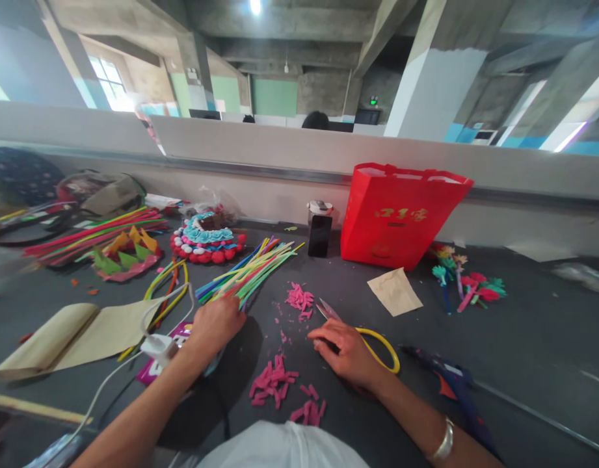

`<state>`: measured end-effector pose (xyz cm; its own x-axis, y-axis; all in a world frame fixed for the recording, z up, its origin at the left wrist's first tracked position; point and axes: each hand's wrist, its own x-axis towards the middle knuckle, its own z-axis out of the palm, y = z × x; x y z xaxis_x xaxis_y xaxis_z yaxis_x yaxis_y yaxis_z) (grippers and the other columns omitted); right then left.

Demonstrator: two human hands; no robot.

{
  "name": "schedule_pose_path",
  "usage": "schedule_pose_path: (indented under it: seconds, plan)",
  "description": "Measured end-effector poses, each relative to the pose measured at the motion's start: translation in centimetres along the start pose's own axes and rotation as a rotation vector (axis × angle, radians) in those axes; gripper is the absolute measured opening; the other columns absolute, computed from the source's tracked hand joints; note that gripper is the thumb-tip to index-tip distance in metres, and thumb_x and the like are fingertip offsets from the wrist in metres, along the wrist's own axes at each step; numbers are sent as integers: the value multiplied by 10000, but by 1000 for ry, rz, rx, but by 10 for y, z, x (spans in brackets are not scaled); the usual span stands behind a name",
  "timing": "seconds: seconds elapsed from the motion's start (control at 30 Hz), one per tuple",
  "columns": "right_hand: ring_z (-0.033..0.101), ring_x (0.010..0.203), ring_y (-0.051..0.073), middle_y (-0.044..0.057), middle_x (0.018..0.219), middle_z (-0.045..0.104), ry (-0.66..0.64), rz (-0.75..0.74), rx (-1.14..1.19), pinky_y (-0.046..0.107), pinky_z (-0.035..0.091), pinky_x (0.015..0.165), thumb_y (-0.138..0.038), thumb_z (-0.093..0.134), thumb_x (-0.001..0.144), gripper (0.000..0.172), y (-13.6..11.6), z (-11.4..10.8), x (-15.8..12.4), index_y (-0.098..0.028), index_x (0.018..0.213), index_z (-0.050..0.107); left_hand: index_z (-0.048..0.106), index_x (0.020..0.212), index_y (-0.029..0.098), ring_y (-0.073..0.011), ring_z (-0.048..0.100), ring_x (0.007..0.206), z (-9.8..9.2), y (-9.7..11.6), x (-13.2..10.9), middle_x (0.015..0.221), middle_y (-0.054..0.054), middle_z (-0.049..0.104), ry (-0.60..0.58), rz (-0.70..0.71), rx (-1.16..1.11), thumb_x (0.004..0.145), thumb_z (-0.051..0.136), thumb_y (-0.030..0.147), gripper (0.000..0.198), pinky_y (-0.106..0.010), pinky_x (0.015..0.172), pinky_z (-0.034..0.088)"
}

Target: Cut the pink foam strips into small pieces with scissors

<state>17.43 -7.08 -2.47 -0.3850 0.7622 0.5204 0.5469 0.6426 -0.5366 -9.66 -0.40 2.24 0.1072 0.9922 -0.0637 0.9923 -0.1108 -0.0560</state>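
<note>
**Two hands at a craft table: pipe cleaners and scissors**

Dark grey table (523, 338), wide, runs across the whole view; a pale partition wall behind it.

Red bag (401, 214) stands upright at the back, right of centre. A black phone (320, 235) leans just left of it.

Tan paper sheets (79, 331) lie flat at front left, partly folded. A smaller brown paper scrap (395, 291) lies in front of the red bag.

Bundle of coloured pipe cleaners (250, 270) lies slantwise at centre, tips pointing back and right. A second long bundle (94, 235) lies at far left, beside a pink felt piece with yellow and green triangles.

Round decorated piece (206, 239) in blue, white and red sits behind the centre bundle.

Blue glue gun (455, 383) lies at front right, well apart from the hands.

Small finished flowers (467, 283) lie clustered right of the bag.

Left hand (216, 322): fingers curled down over the near end of the centre bundle, touching it; whether they actually pinch a stem, cannot tell.

Right hand (345, 351): lies palm down over the scissors (362, 328), fingers loosely bent; yellow handle loop shows to its right, blades poke out behind the fingers. Silver bangle on that wrist.

Pink cut bits (274, 380) lie scattered between and in front of both hands, another small heap (300, 299) beyond the blades.
</note>
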Motion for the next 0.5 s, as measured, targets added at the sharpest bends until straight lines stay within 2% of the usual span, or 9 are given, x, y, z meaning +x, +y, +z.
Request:
schedule_pose_path:
  seconds: [0.13, 0.3, 0.43, 0.5]
  plan:
    - [611, 767, 139, 8, 808, 677, 0, -8, 2, 262, 495, 702, -198, 530, 893, 161, 1, 0, 0, -231, 961, 672, 634, 790, 185, -274, 648, 794, -11, 0, -13, 806, -119, 677, -14, -5, -57, 792, 423, 306, 244, -322, 643, 441]
    - [604, 756, 141, 11, 802, 678, 3, -9, 15, 260, 487, 692, -184, 531, 884, 171, 3, 2, -1, -228, 961, 677, 582, 672, 201, -175, 571, 620, -20, -17, -26, 641, -21, 618, -42, 53, -325, 761, 460, 333, 200, -249, 549, 351]
    - [599, 748, 136, 3, 793, 672, -9, 8, 13, 253, 482, 692, -182, 541, 877, 165, 4, 2, -1, -228, 954, 680, 563, 640, 201, -136, 497, 530, -29, -27, -37, 531, 30, 541, 23, 46, -561, 752, 475, 365, 217, -221, 495, 319]
    - [600, 751, 135, 2, 798, 672, -11, 5, 13, 251, 480, 694, -175, 540, 874, 170, 4, 2, -1, -229, 957, 679, 573, 647, 200, -129, 482, 518, -33, -27, -42, 519, 39, 535, 109, -11, -697, 724, 523, 383, 205, -214, 484, 322]
